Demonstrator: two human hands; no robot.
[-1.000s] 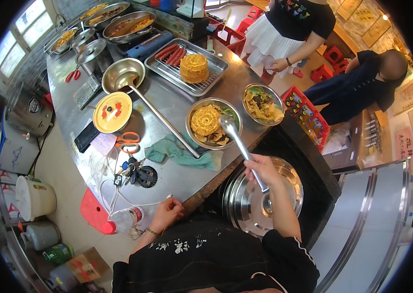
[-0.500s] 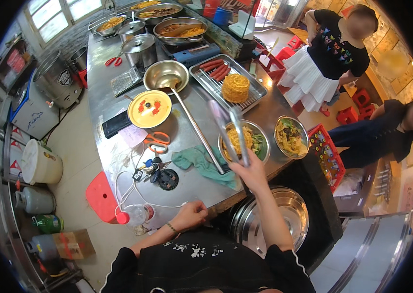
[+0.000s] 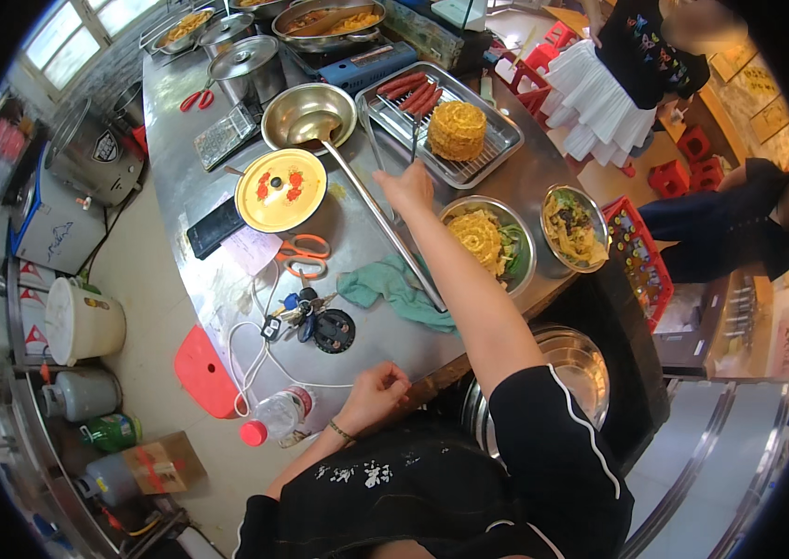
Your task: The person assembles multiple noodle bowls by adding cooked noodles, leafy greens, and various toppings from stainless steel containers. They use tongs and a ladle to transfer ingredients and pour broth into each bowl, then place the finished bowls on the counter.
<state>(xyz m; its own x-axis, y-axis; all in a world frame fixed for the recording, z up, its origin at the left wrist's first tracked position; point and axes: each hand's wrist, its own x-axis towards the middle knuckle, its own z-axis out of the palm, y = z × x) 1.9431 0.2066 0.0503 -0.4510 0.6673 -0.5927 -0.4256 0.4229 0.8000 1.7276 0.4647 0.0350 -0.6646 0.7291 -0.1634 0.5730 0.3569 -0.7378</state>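
Note:
Stretched out over the steel table, my right hand [image 3: 405,189] is closed round metal tongs [image 3: 415,140], whose arms spread apart at the near left part of a metal tray [image 3: 497,160]. On the tray's rack lie several red sausages [image 3: 413,91] and a stack of yellow fried noodle cakes [image 3: 457,131]. A steel bowl with a noodle cake [image 3: 476,240] and green leaves stands beside my right forearm. Another bowl of mixed food [image 3: 573,228] is to its right. My left hand [image 3: 376,396] rests at the table's near edge, fingers curled in, with nothing visible in them.
A ladle [image 3: 380,219] leans in a steel bowl [image 3: 308,101] beside a yellow lidded pot [image 3: 280,190]. Nearby lie orange scissors [image 3: 304,255], a green cloth [image 3: 394,293], keys [image 3: 306,312] and a bottle [image 3: 281,415]. Two people stand beyond the table at right.
My right hand has carried the tongs forward and left, from above the noodle bowl to the tray's near left part. My left hand stays by the table edge; the view has shifted.

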